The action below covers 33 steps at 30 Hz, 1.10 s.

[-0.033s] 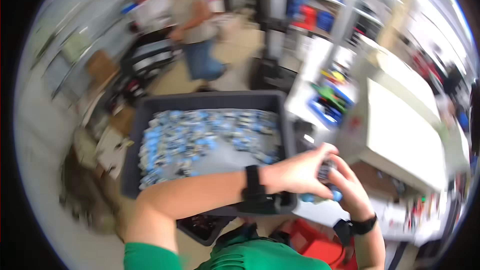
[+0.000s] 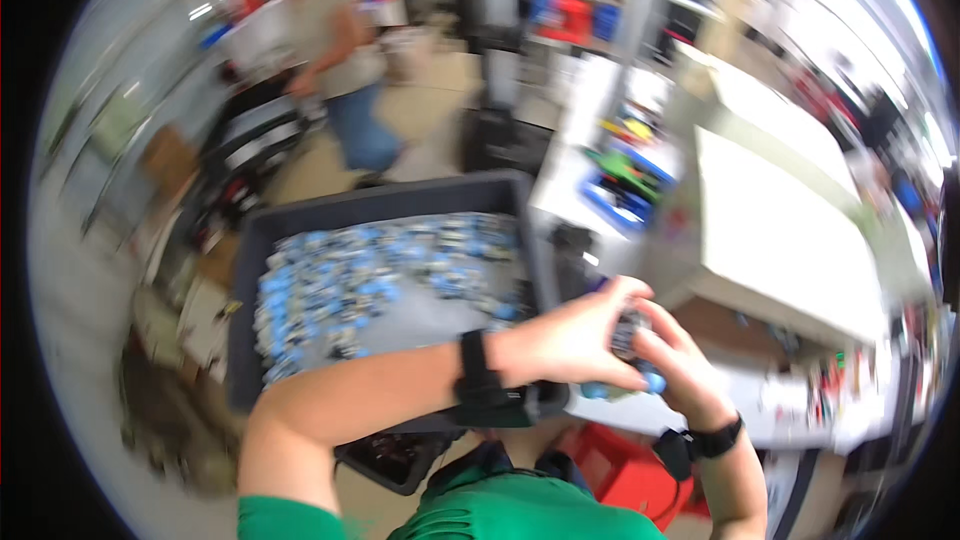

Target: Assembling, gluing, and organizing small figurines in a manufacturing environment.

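My left hand (image 2: 560, 340) reaches across from the left, fingers curled round one side of a small cluster of blue, dark and silver parts (image 2: 624, 338). From the other side my right hand (image 2: 688, 368) closes on the same parts. Light blue rounded ends show below the fingers; blur hides their exact kind. Both hands are just right of a dark grey bin (image 2: 385, 202), over the edge of a white table. In the bin lie many similar small blue, silver and black pieces (image 2: 330, 285), with bare grey lining in the middle.
A blue tray (image 2: 612, 210) with green and dark things sits on the white table. A large pale box-shaped unit (image 2: 790, 240) stands right of my hands. A red container (image 2: 625, 470) and a black crate (image 2: 395, 465) are below. Beyond the bin is another person (image 2: 340, 60).
The view has swung, so the bin, table and other person appear farther left. Both hands stay together on the small parts, shifted slightly left in the picture.
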Each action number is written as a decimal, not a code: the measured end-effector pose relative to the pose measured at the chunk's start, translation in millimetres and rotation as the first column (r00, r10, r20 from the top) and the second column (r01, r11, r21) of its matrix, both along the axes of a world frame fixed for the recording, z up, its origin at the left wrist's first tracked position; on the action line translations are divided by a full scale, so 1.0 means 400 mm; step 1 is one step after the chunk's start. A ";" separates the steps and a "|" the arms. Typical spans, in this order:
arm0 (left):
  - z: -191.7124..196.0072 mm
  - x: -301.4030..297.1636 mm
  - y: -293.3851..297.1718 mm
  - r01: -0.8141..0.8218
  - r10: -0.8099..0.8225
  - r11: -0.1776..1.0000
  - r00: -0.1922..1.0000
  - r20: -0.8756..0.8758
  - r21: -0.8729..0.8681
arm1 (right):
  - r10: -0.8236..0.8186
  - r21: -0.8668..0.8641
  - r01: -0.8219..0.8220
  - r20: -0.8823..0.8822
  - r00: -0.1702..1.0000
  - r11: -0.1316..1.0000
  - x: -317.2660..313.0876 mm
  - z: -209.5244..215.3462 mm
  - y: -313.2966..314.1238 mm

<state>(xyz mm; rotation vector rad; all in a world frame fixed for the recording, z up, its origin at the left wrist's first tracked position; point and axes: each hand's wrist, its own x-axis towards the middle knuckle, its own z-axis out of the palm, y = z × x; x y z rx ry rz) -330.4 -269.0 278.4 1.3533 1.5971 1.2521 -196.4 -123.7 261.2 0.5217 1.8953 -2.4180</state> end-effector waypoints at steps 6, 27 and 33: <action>-0.044 0.142 0.211 0.273 -0.200 0.902 0.950 0.239 -0.335 | -0.128 -0.159 0.147 0.124 0.984 0.976 0.214 -0.101 0.120; -0.623 0.325 0.958 -0.082 0.168 0.966 0.921 0.350 -0.247 | -0.680 0.379 0.699 -0.209 0.703 0.606 0.353 -0.540 0.883; -0.750 0.192 0.887 -0.250 0.369 0.920 0.813 0.451 -0.302 | -0.609 0.774 0.610 -0.569 0.552 -0.169 0.364 -0.618 0.785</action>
